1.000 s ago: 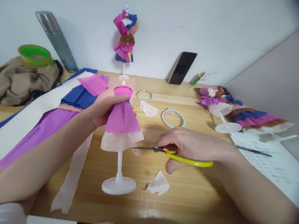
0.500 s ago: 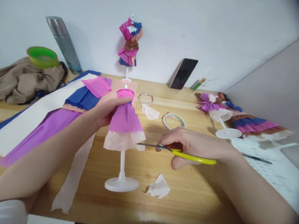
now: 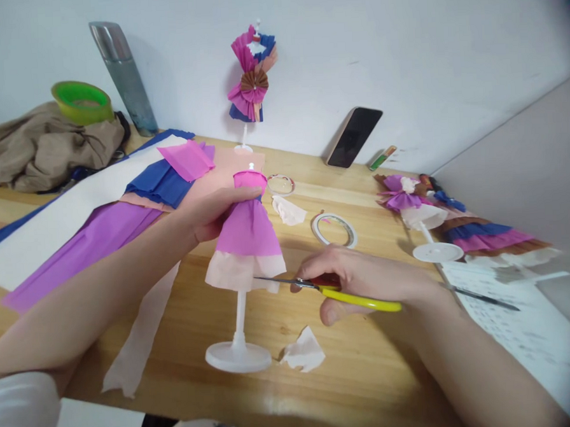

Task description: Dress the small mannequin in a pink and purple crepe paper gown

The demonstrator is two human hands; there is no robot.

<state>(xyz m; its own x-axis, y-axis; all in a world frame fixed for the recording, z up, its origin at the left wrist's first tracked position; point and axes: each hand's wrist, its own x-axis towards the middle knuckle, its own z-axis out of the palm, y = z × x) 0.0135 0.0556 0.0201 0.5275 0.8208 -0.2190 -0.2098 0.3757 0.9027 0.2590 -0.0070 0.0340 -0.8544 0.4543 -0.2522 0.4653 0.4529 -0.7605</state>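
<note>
My left hand (image 3: 218,210) is closed around the waist of a small dress-form stand (image 3: 239,356), its thumb across the front. The form wears a paper dress (image 3: 250,231) with a bright pink top, a blue waist band, a purple skirt and a pale pink under-layer (image 3: 230,270). In my right hand (image 3: 348,280) are scissors with yellow and red handles (image 3: 359,299). Their blades point left and lie at the lower hem of the pale layer. A torn pale paper scrap (image 3: 304,351) rests beside the stand's base.
Stacked crepe paper sheets (image 3: 86,249) cover the left side. Tape rolls (image 3: 334,230), a phone (image 3: 354,136) and a decorated dress form (image 3: 252,88) are at the back. Another dressed stand (image 3: 422,225) and written paper (image 3: 500,317) lie right. A bottle (image 3: 128,88) stands back left.
The dress stand has shifted slightly right and its base tilts more toward me. The scissors have moved left, their tips now further in along the pale hem.
</note>
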